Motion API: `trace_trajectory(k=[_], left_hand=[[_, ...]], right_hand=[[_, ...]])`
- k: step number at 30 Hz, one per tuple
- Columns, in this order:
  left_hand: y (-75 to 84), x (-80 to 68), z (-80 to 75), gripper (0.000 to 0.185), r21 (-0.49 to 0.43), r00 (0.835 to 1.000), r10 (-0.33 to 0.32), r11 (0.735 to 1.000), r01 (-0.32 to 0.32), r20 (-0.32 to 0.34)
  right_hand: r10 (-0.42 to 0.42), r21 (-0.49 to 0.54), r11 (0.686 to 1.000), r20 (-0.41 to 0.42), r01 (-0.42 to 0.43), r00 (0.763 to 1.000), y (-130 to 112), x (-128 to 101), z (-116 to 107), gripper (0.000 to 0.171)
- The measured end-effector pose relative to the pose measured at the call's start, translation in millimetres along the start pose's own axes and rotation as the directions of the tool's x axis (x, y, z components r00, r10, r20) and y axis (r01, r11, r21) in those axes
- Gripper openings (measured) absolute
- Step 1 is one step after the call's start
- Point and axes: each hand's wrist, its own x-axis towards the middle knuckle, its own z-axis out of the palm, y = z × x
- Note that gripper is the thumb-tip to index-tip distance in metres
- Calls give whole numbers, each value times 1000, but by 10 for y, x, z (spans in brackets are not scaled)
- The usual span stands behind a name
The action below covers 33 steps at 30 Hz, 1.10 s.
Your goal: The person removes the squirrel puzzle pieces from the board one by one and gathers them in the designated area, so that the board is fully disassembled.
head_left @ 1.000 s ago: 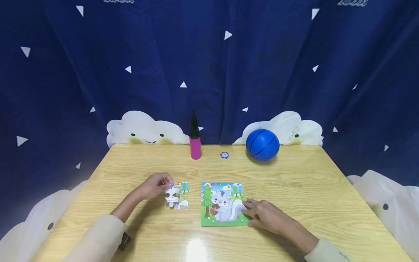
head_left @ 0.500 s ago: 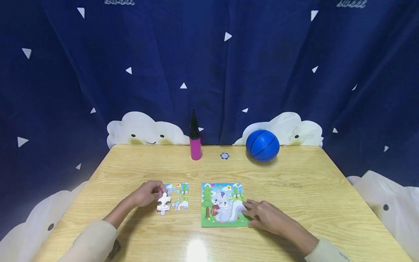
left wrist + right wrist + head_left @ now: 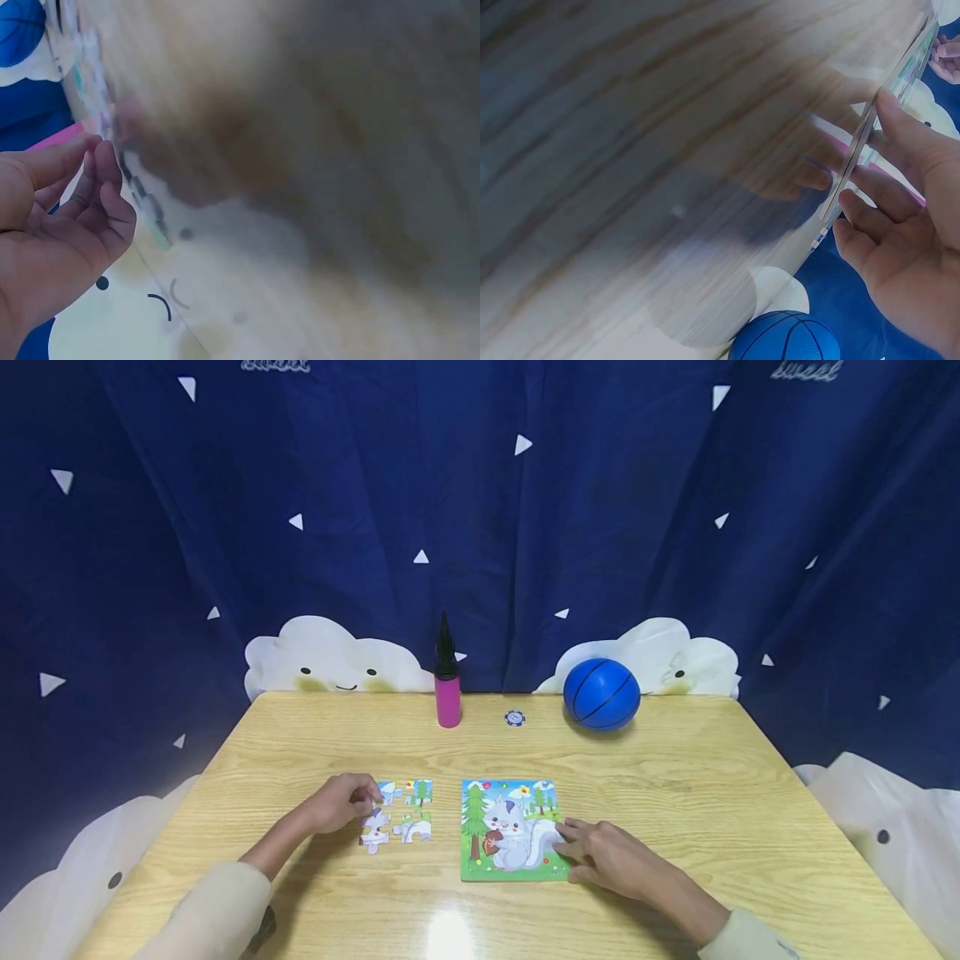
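My left hand (image 3: 337, 802) is over the left side of the table, its thumb and fingertips pinched together at the upper edge of a jigsaw piece (image 3: 374, 839). That piece bears part of a pale squirrel's face and lies almost flat; the fingers hide its top. Beside it are more jigsaw pieces (image 3: 417, 828) with sky, trees and grass. The squirrel picture board (image 3: 517, 835) lies in the middle. My right hand (image 3: 603, 857) rests at its right edge, fingers extended and touching it. In the right wrist view the thumb (image 3: 900, 120) and fingers line the board's edge.
At the back of the wooden table (image 3: 697, 793) a pink pump (image 3: 448, 700) with a black nozzle stands upright. A blue-and-white poker chip (image 3: 514, 718) and a blue ball (image 3: 602, 694) are to its right. A dark blue curtain (image 3: 480, 485) hangs behind.
My left hand has moved left and toward me with the squirrel-face piece, bringing it down away from the other pieces. Its printed side now shows with less glare. The right hand has stayed put.
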Motion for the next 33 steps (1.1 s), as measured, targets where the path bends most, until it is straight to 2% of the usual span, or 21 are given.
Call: trace_trajectory(k=[6,12,17,27,33], left_hand=[[112,63,-80,12,12,999,-8,1000,9,-31],[240,190,-45,14,-15,999,34,999,-34,-35],[374,326,82,13,-10,996,91,996,-91,-3],[645,548,389,13,-38,992,115,993,-113,61],[806,655,570,15,-59,989,106,993,-101,104]], right_hand=[[-6,4,1000,-9,6,1000,1,-8,7,42],[-11,11,1000,-10,11,1000,11,-18,-6,43],[-13,-1,1000,-9,13,1000,11,-21,-6,42],[-13,-16,1000,-3,13,1000,3,-12,-10,43],[-20,-13,1000,-6,20,1000,9,-13,-2,42]])
